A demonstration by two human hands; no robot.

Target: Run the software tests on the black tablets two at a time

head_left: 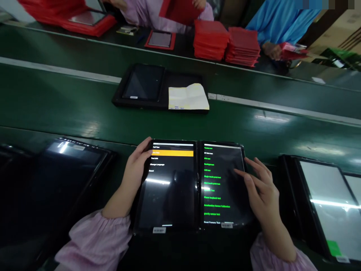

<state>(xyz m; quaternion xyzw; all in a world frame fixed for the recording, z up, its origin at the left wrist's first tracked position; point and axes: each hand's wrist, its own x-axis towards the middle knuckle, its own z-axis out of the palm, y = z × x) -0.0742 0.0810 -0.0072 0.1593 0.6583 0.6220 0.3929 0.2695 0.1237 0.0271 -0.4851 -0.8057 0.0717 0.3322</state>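
Two black tablets lie side by side in front of me. The left tablet (172, 199) shows a short menu with one orange row. On the right tablet (222, 180) is a list in mostly green text. My left hand (138, 162) grips the left tablet's upper left edge, its thumb at the orange row. My right hand (261, 184) is at the right tablet's right edge, fingers apart, with the index finger over the screen; whether that fingertip touches the glass cannot be told.
Dark tablets (64, 165) lie at the left, white-screened ones (327, 195) at the right. Ahead, a black tray (118, 99) holds a tablet and a paper (188, 98). Beyond are red pouch stacks (211, 41) and people's hands and sleeves (284, 19).
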